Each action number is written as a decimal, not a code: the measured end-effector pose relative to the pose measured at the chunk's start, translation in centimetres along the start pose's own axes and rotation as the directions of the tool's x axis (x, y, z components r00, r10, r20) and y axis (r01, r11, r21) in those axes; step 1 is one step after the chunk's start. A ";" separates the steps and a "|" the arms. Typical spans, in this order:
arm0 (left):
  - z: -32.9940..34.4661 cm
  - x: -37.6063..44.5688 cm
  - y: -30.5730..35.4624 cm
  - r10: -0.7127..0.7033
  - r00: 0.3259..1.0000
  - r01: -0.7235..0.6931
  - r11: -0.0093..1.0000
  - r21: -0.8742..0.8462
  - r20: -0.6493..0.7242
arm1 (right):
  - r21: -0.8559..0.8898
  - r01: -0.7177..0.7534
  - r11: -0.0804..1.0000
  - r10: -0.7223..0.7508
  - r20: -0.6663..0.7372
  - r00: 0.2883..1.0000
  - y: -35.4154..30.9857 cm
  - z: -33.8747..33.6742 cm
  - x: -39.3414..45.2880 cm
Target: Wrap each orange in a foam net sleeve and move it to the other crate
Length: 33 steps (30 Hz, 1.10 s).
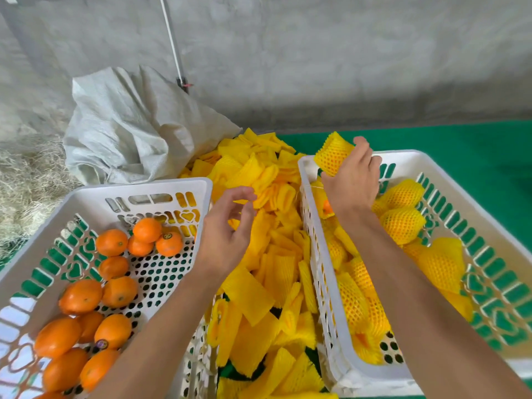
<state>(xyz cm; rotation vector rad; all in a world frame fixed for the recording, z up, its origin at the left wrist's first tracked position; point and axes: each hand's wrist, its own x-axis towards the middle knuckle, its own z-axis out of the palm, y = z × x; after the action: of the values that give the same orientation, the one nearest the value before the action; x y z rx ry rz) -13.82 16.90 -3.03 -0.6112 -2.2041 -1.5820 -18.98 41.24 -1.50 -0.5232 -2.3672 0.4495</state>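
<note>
Currently at the drop-off step: right hand [349, 175] grips a sleeved orange [332, 156] over the far-left corner of the right crate [449, 180]. Sleeve's long axis looks tilted, open end pointing up-left, though the hand hides part. Left hand [227, 228] hovers empty, fingers loosely curled, over the loose sleeves [259, 283]. Next: release, then fetch a bare orange [82, 296] from the left crate [46, 240].
</note>
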 end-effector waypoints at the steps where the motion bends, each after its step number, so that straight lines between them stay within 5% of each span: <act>1: 0.1 0.0 0.0 0.006 1.000 -0.006 1.000 0.010 0.002 | -0.076 -0.031 0.997 0.033 0.028 0.999 0.9 0.1 0.3; 7: 0.1 0.2 -0.5 -0.056 0.997 0.058 0.998 0.036 -0.052 | -0.344 -0.204 0.916 0.333 0.372 0.866 4.1 1.1 -0.3; 13: -0.1 0.2 -0.7 -0.065 0.996 0.067 0.997 0.038 -0.054 | -0.429 -0.199 0.881 0.402 0.457 0.793 3.9 0.5 0.0; 17: -0.2 0.3 -0.9 -0.069 0.997 0.072 0.994 0.086 -0.043 | -0.302 -0.023 0.953 0.103 0.253 0.962 1.0 -0.5 0.2; 20: 0.0 0.2 -1.3 -0.080 0.997 0.081 0.986 0.148 -0.013 | -0.096 0.287 0.953 -0.276 0.113 0.955 -2.6 -0.8 -1.3; 23: 0.0 0.1 -1.3 -0.082 0.996 0.089 0.977 0.192 -0.046 | 0.108 0.505 0.856 -0.516 0.208 0.831 -6.0 -0.2 -4.5; 25: -0.1 0.4 -1.2 -0.090 0.990 0.108 0.978 0.179 -0.105 | 0.221 0.492 0.842 -0.535 0.454 0.712 -7.2 0.7 -6.8; 26: -0.1 0.4 -1.2 -0.097 0.984 0.121 0.980 0.159 -0.151 | 0.259 0.454 0.852 -0.508 0.618 0.600 -7.6 1.2 -7.9; 28: -0.3 0.4 -1.2 -0.124 0.965 0.152 0.982 0.108 -0.231 | 0.275 0.401 0.874 -0.392 0.886 0.248 -8.0 1.5 -9.8; 30: -0.3 0.4 -1.3 -0.146 0.958 0.172 0.982 0.084 -0.246 | 0.261 0.431 0.864 -0.270 0.962 -0.041 -8.2 1.3 -11.0; 33: 0.0 0.4 -1.5 -0.157 0.965 0.177 0.981 0.079 -0.211 | 0.284 0.469 0.836 -0.231 0.958 -0.168 -8.7 1.1 -11.8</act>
<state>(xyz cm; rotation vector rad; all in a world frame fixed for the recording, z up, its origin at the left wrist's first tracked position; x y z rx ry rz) -14.93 16.53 -4.00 -0.2274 -2.2090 -1.5296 -13.64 27.92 -4.65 0.9344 -3.8432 0.3751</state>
